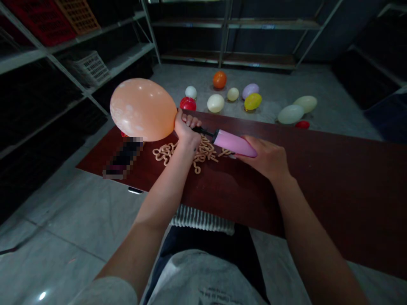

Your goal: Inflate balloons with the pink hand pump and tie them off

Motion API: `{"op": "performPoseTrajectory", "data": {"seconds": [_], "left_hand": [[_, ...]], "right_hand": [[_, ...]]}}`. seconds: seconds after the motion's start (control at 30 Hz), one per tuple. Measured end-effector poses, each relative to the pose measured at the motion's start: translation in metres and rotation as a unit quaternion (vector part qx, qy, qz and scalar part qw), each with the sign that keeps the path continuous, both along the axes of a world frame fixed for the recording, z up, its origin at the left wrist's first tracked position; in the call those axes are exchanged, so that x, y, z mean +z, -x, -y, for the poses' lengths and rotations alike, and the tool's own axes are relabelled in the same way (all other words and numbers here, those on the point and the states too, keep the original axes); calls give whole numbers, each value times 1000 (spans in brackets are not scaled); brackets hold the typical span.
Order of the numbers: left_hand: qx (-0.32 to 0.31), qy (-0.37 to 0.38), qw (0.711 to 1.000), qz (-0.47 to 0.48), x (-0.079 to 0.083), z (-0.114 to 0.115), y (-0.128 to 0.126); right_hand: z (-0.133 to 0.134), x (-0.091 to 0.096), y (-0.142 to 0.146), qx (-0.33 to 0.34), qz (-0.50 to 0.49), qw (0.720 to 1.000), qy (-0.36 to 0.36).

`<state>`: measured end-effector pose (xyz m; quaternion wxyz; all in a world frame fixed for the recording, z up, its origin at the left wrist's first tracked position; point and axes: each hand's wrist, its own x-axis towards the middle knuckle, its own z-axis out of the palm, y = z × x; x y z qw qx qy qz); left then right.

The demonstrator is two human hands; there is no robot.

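A large, inflated peach balloon [143,109] is on the left, above the dark red table [318,186]. My left hand [188,127] is closed around its neck and the black end of a pink balloon pump [235,143]. Exactly how the neck meets the pump is hidden by my fingers. A short black rod shows between my left hand and the pink barrel. Around the barrel's other end my right hand [269,156] is closed. Beneath my left hand and the pump lies a loose pile of tan, curly strips [203,151], partly covered by my forearm.
A blurred-out dark object [124,156] lies at the table's left end. Beyond the table, several balloons rest on the floor, among them an orange one [219,79] and a yellow one [253,101]. Metal shelves [190,23] stand behind and at left, with plastic crates [92,67].
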<state>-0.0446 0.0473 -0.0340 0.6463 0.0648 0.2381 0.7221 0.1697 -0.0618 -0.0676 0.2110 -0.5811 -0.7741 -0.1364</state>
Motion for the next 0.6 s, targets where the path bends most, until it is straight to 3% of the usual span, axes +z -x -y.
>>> {"op": "performPoseTrajectory", "data": {"seconds": [0.27, 0.6], "left_hand": [[22, -2, 999, 23, 3, -1, 13], [26, -47, 998, -24, 0, 1, 10]], "right_hand": [[1, 3, -16, -1, 41, 998, -39], [2, 1, -13, -1, 17, 1000, -16]]}}
